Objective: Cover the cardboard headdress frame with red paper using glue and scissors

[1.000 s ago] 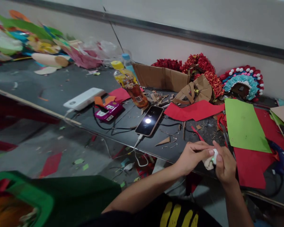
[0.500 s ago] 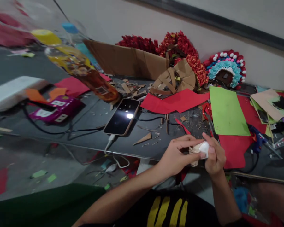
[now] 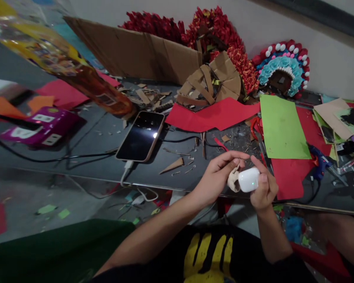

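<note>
Between finger and thumb, my right hand [image 3: 264, 190] holds a white earbud charging case [image 3: 248, 180] with a small green light on its front. Touching the case's left side is a crumpled beige piece [image 3: 233, 179], perhaps cloth or paper. My left hand [image 3: 220, 173] pinches this piece from the left, with the index finger stretched toward my right hand. Both hands are above the table's front edge. Just beyond them lie a narrow red strip [image 3: 221, 144] and cardboard scraps.
A phone [image 3: 141, 136] with a charging cable lies left of my hands. Behind stand a tilted bottle [image 3: 85, 86], a cardboard sheet [image 3: 135, 53] and flower-covered arches [image 3: 216, 35]. Red-handled scissors [image 3: 256, 127], green paper [image 3: 283, 129] and a blue glue gun [image 3: 321, 162] lie to the right.
The white case has come further out of the beige piece, and its lit front now shows. My left fingers have shifted from the case onto the beige piece. The view has shifted.
</note>
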